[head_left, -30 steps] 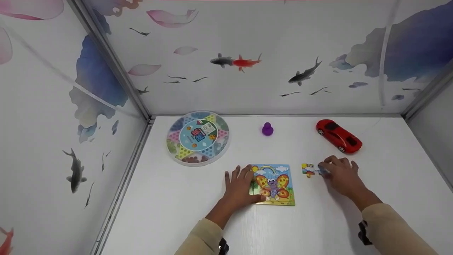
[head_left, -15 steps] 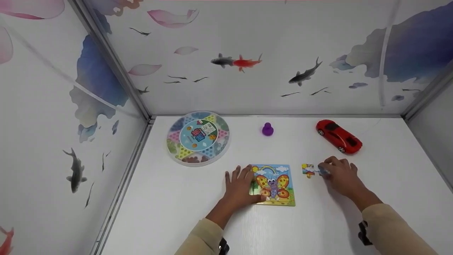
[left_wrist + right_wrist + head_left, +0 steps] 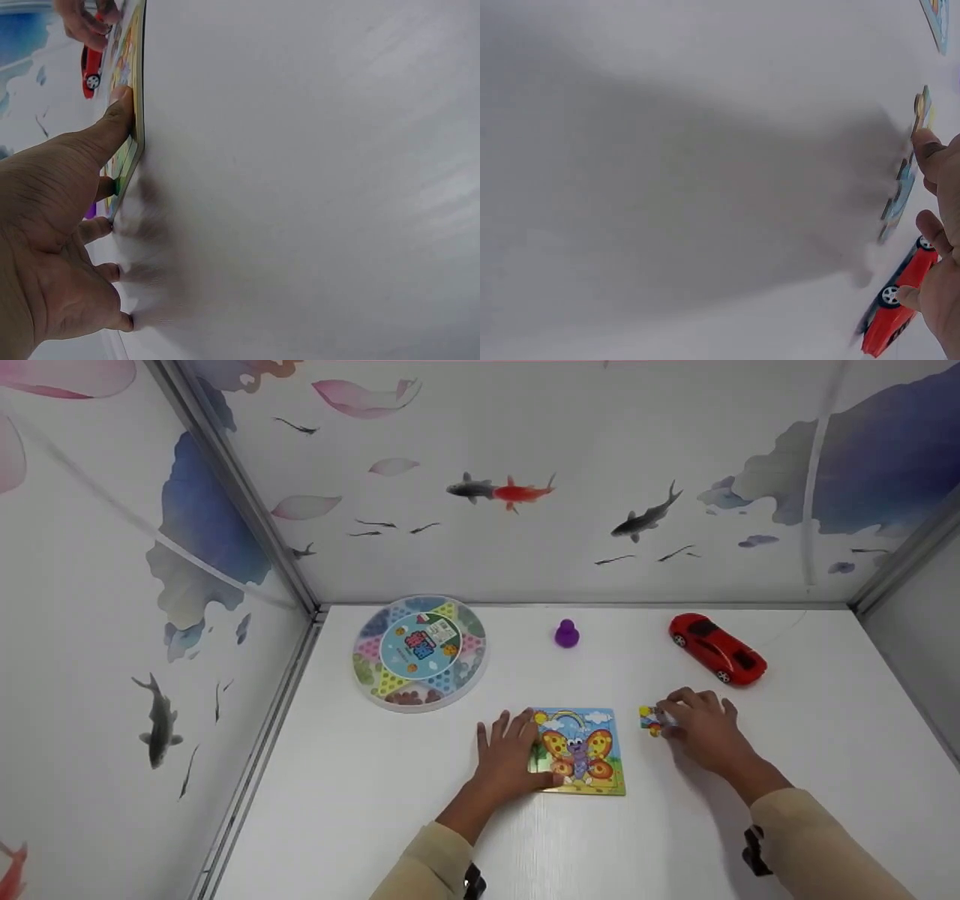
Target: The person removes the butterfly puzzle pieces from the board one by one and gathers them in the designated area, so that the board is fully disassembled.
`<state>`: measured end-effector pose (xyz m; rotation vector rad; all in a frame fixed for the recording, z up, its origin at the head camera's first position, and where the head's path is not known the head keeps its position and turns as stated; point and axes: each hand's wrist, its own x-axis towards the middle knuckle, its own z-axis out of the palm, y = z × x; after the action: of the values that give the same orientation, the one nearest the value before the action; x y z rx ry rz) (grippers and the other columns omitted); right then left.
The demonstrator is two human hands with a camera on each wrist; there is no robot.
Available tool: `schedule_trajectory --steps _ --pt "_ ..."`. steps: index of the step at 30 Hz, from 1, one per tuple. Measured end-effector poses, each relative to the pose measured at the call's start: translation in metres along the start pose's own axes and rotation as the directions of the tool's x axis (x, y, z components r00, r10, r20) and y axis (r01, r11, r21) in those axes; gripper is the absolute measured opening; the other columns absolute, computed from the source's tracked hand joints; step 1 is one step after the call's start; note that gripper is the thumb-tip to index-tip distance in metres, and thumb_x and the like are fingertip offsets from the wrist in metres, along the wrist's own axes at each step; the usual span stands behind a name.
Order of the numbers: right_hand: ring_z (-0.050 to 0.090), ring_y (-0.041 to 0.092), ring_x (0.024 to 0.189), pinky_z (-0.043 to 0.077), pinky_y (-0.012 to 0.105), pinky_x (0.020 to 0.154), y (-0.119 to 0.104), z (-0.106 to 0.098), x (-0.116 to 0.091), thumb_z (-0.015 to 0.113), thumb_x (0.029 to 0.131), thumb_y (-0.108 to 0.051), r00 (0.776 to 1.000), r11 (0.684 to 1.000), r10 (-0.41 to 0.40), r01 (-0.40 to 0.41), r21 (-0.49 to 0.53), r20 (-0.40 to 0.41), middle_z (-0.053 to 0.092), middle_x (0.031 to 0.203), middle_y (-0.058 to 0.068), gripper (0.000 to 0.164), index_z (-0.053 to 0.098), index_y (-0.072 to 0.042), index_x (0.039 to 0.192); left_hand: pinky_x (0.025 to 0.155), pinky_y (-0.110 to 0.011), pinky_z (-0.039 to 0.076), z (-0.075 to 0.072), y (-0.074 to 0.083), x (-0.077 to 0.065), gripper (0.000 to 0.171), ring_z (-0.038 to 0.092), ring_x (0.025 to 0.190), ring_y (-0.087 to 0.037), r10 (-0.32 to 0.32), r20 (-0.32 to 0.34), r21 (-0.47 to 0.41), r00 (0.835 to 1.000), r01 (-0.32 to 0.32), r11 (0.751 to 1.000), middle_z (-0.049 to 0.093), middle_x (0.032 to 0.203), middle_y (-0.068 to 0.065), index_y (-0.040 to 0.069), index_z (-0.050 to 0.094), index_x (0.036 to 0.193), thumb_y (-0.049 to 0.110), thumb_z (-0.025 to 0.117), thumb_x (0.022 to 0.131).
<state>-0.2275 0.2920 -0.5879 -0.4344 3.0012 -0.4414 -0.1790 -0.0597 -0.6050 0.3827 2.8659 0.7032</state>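
Note:
A square butterfly jigsaw puzzle (image 3: 581, 754) lies on the white table. My left hand (image 3: 506, 761) rests with fingers spread over its left side, the thumb on the lower edge in the left wrist view. To the right of the puzzle lies a small yellow-and-blue puzzle piece (image 3: 649, 721). My right hand (image 3: 707, 733) holds its right side with thumb and index finger, covering part of it. In the right wrist view the thumb (image 3: 928, 146) meets the edge of this piece, and bluish puzzle piece (image 3: 901, 191) lies behind it, under the hand.
A red toy car (image 3: 718, 649) stands beyond my right hand. At the back left is a round board game (image 3: 420, 652) with a clear rim, and a purple knobbed toy (image 3: 567, 634) stands near the back wall (image 3: 570, 562). Walls enclose the table's back and sides.
My right hand has shifted slightly left, from the bluish puzzle piece onto the yellow-and-blue one. My left hand and the puzzle have stayed put.

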Motion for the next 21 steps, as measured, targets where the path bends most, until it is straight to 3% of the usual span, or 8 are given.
schedule_trajectory --steps 10,17,21 --pt "0.052 0.048 0.139 0.028 0.09 0.119 -0.054 0.017 0.02 0.084 0.099 -0.016 0.997 0.996 -0.074 0.074 0.054 -0.011 0.065 0.141 0.013 0.044 0.074 -0.014 0.141 0.132 -0.079 0.017 -0.001 0.0 0.0 0.068 0.028 0.168 -0.043 -0.001 0.009 0.001 1.0 0.001 1.0 0.037 0.18 -0.005 0.017 0.061 0.132 0.062 0.088 0.087" --pt "0.051 0.046 0.138 0.029 0.089 0.119 -0.077 0.026 0.028 0.083 0.099 -0.011 0.996 0.994 -0.085 0.084 0.064 0.002 0.064 0.138 0.012 0.039 0.076 -0.017 0.137 0.132 -0.079 0.018 -0.002 0.001 0.002 0.075 0.028 0.168 -0.043 0.002 0.01 0.014 1.0 -0.002 1.0 0.037 0.179 -0.005 0.017 0.059 0.142 0.062 0.087 0.088" --pt "0.053 0.044 0.136 0.032 0.088 0.117 -0.087 0.029 0.03 0.085 0.098 -0.013 0.996 0.996 -0.085 0.084 0.029 0.007 0.064 0.137 0.012 0.041 0.077 -0.017 0.137 0.132 -0.079 0.019 -0.001 0.0 0.002 0.07 0.03 0.167 -0.042 -0.006 0.002 0.016 1.0 0.006 1.0 0.038 0.179 -0.005 0.018 0.062 0.135 0.061 0.088 0.087"
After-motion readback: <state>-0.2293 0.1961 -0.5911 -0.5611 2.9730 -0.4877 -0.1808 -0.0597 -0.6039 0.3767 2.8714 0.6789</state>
